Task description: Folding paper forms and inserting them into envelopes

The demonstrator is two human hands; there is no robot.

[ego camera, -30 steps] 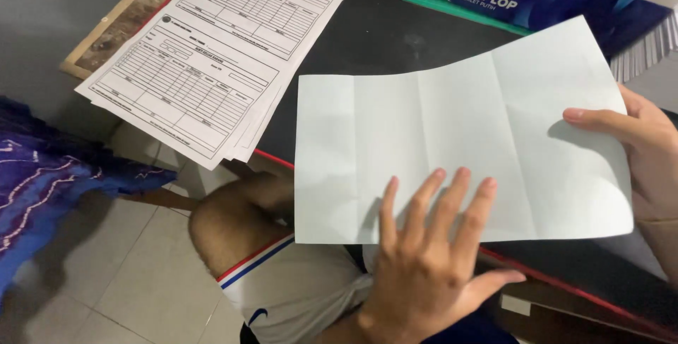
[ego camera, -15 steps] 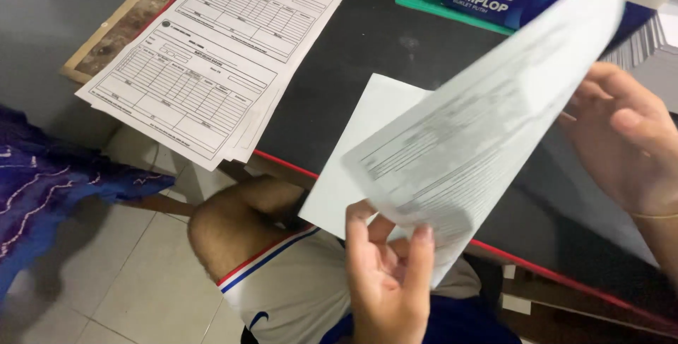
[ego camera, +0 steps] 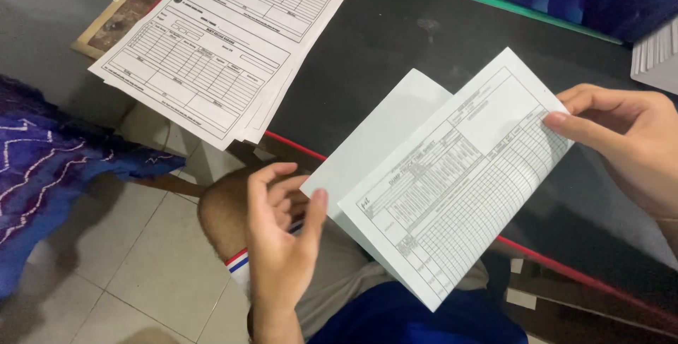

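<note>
Soft, even indoor light falls from above, with a cool cast; the folded form (ego camera: 452,181) reads bright and its ruled lines are sharp at the centre; the stack of printed sheets (ego camera: 226,47) is nearly as crisp; the dark bench (ego camera: 381,47) shows a faint dull sheen but no hard glare; the right hand (ego camera: 628,139) throws a soft shadow on the paper's edge; the left hand (ego camera: 282,245) is slightly soft; the tiled floor (ego camera: 141,266) lies dimmer; the blue cloth (ego camera: 56,174) sinks into shade; straight edges bow a little toward the frame's corners.
</note>
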